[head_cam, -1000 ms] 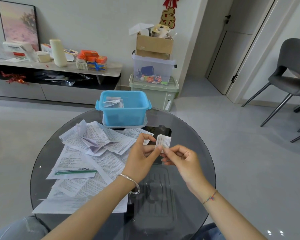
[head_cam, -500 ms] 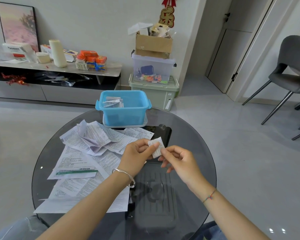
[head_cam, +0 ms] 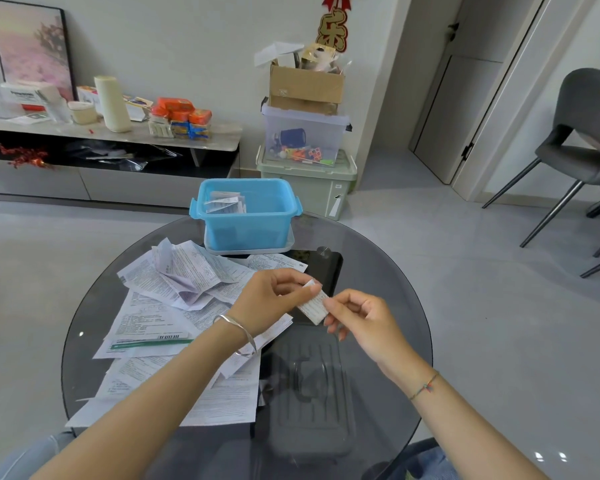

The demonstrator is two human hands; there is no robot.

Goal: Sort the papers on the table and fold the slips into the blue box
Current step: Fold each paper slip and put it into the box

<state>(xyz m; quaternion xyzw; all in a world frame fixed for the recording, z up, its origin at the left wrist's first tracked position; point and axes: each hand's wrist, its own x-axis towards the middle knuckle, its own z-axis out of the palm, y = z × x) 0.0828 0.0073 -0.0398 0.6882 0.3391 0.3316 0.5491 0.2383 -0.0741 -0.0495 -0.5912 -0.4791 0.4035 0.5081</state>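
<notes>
Over table (head_cam: 378, 271), slip (head_cam: 313, 305) aslant: far end pinched by left hand (head_cam: 267, 296) fingers (head_cam: 289, 287), near end by right hand (head_cam: 364, 320)

Soft, even daylight fills the room, bright, with only faint shadows. The dark glass table (head_cam: 368, 278) throws back dull reflections, two small glints sit on the glossy floor (head_cam: 499, 323), the door frame (head_cam: 506, 98) leans near the edge, and fine print smears.

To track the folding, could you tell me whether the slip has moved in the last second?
Yes: the slip came nearer the camera, away from the blue box.
</notes>
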